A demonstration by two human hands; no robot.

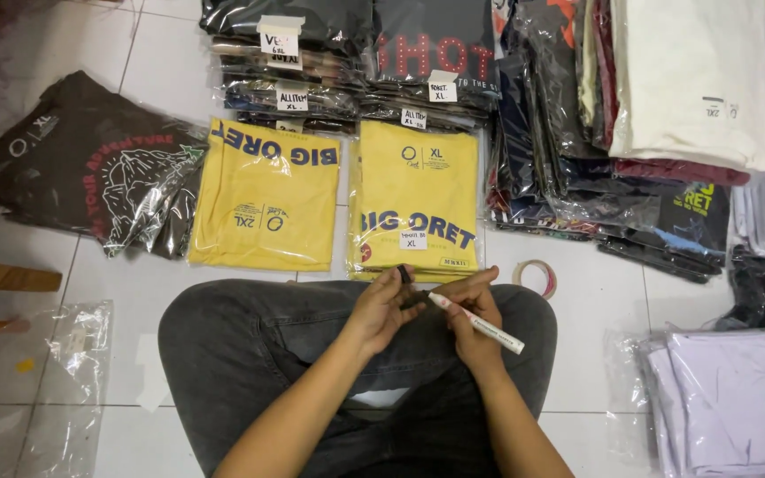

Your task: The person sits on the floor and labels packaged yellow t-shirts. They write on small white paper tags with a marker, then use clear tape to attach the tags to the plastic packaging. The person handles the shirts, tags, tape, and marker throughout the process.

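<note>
I sit cross-legged in dark jeans on a white tiled floor. My right hand (475, 323) holds a white marker pen (480, 326) that points down to the right. My left hand (384, 305) pinches the marker's small dark cap (405, 276) just off the pen's tip. Both hands meet above my knees. Right in front of them lies a bagged yellow shirt (414, 199) with a small white paper label (413, 240) on it. A second bagged yellow shirt (266, 195) lies to its left.
A pile of bagged black shirts (90, 164) lies at the left. Stacks of bagged dark, cream and maroon shirts (630, 115) fill the back and right. A tape roll (536, 276) lies by my right knee. Bagged lilac shirts (728, 398) and empty plastic bags (64, 381) flank me.
</note>
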